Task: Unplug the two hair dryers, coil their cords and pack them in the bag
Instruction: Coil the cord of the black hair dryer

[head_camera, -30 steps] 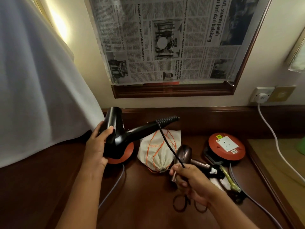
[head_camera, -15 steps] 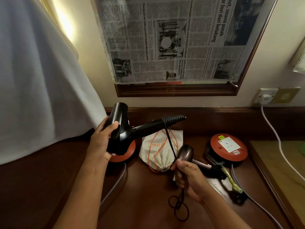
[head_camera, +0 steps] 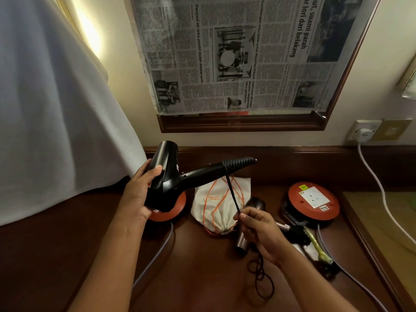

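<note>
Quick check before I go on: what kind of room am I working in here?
Probably a bedroom or hotel-room dressing area: a dark wooden vanity counter, a framed wall mirror covered with newspaper, and a wall socket beside it.

We face a cream wall [head_camera: 126, 91] above a dark wooden counter [head_camera: 202, 278]. Newspaper [head_camera: 243, 55] covers a framed mirror [head_camera: 243, 123]; a white curtain [head_camera: 51, 104] hangs left.

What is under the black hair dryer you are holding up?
Under the black hair dryer, held by the left hand, sits an orange round reel on the table. The dryer and hand cover most of it.
</note>
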A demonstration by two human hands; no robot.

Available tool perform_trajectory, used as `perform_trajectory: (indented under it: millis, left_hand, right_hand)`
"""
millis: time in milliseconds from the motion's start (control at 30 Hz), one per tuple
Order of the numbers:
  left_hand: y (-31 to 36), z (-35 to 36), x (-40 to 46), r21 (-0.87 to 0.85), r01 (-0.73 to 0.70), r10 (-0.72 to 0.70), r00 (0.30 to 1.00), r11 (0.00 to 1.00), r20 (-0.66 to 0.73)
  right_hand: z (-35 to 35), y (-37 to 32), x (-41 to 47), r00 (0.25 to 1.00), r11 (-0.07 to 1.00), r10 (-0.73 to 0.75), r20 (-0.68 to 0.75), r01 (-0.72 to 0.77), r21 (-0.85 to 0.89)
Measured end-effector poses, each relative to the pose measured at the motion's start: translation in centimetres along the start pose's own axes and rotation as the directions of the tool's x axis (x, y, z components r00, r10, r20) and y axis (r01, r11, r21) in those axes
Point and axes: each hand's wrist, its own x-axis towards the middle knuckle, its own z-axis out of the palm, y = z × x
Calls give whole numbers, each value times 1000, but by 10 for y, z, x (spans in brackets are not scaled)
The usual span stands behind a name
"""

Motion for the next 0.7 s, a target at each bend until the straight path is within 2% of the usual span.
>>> perform_trajectory:
  millis: [167,367,600,700]
  left_hand:
    - [-1,1,-1,14,31,-32,997,999,66]
    - [-2,3,-2,32,69,-73,986,997,149]
    - [-1,9,-12,86,105,-120,974,991,194]
    - [-1,13,-15,98,119,-134,975,988,175]
  right_hand:
    - [-1,-1,1,1000,998,-16,5,16,-54]
    - [-12,-15,15,995,998,29,93,-34,50]
    - [-29,-47,39,986,985,87,140,-64,-163]
    - [-34,-62,45,990,966,90,104,-61,-251]
